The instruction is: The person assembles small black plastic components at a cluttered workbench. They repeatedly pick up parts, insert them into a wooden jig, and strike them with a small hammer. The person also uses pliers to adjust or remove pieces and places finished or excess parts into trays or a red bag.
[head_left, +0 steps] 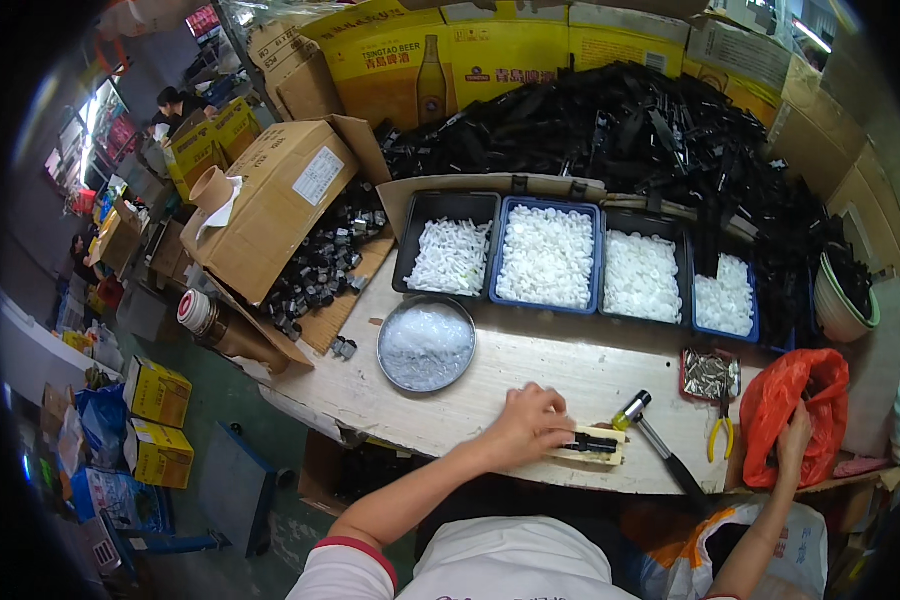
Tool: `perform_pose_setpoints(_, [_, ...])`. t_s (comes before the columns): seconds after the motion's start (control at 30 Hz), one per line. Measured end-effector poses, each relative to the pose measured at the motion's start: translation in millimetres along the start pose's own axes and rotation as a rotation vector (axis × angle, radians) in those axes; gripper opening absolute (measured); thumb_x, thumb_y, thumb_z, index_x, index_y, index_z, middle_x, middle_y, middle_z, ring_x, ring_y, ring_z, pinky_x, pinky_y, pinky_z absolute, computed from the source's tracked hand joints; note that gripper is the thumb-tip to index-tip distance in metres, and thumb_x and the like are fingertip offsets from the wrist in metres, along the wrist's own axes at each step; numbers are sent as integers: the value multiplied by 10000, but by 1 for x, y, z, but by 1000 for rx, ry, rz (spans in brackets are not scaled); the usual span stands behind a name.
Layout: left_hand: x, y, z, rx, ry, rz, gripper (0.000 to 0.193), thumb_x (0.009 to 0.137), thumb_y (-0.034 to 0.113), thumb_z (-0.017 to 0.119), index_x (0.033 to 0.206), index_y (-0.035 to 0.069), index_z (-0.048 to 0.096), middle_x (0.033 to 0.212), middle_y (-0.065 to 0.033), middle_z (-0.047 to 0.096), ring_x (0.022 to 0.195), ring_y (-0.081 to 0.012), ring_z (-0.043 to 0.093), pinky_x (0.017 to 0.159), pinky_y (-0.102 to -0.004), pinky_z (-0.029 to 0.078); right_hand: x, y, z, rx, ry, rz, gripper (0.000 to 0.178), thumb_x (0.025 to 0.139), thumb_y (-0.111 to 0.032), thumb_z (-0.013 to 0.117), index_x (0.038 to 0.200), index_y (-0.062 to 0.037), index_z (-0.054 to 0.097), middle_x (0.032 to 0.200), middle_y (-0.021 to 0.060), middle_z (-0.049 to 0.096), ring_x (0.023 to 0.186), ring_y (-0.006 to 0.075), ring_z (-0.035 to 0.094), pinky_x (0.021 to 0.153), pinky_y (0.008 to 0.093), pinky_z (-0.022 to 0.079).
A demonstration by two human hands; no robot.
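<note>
A cream-coloured block fixture (560, 455) lies near the front edge of the table with a long black plastic part (595, 442) set in it. My left hand (527, 428) is closed at the fixture's left end, fingertips on the black part; the fingers hide that end. Just right of the fixture, a hammer (660, 440) with a yellow-and-black head and dark grip lies slantwise. My right hand (795, 437) reaches into an open red plastic bag (765, 405) at the right; its fingers are mostly hidden by the bag, and what they touch cannot be seen.
Bins of small white plastic pieces (547, 255) stand in a row before a heap of black parts (610, 120). A round metal pan (426, 345) sits left. Yellow-handled pliers (720, 437) lean against a red tray of metal pins (708, 375). Cartons (270, 200) stand at the left.
</note>
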State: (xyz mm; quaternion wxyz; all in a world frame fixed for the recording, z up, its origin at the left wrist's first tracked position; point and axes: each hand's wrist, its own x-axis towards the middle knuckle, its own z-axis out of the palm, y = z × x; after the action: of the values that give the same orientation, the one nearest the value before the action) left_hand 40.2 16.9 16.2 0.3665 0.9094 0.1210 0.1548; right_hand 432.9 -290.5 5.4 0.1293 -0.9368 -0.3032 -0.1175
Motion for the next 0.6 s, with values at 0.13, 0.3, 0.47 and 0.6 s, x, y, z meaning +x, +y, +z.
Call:
perform_pose_setpoints(0.13, [46,-72,-57,147,596,-32,58,723,110,632,771,81,648,735,-107,578,699,-288,535,637,-374,425,-1,-21,-13,335,-22,41,329,784,-89,546,1102,-2,535,944,216,608,877,329,591,753,366,439])
perform_pose_setpoints(0.3, [95,-146,-122,538,661,-404,110,708,70,615,803,42,660,824,-167,569,779,-366,582,695,-430,476,1,-27,-11,458,46,68,321,790,-80,538,1104,-12,541,940,214,617,867,299,603,747,356,441])
perform_pose_setpoints(0.47, [109,-161,-132,626,421,-409,76,708,60,609,757,24,655,820,-176,574,791,-371,581,713,-446,475,3,-17,-1,301,96,140,287,805,-70,521,1087,-23,545,951,153,620,873,224,585,756,325,431])
perform_pose_setpoints(0.6, [97,-162,-148,299,644,-396,90,773,69,589,811,20,653,746,-118,585,693,-263,611,576,-367,490,3,-3,-1,556,129,166,228,858,-115,499,1058,-8,526,917,109,589,833,220,565,738,330,435])
